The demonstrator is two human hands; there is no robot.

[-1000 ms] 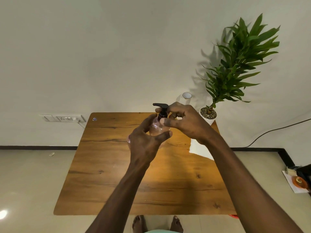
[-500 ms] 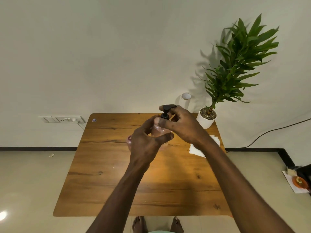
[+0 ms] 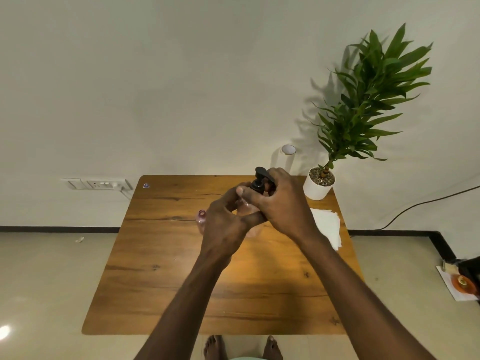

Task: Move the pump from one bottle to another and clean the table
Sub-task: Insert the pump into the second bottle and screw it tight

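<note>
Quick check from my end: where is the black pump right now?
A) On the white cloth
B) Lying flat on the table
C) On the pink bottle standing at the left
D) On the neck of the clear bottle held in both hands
D: the black pump sits atop the clear bottle, which the left hand steadies while the right hand closes its grip around the pump collar; the pink bottle stands open-necked.
</note>
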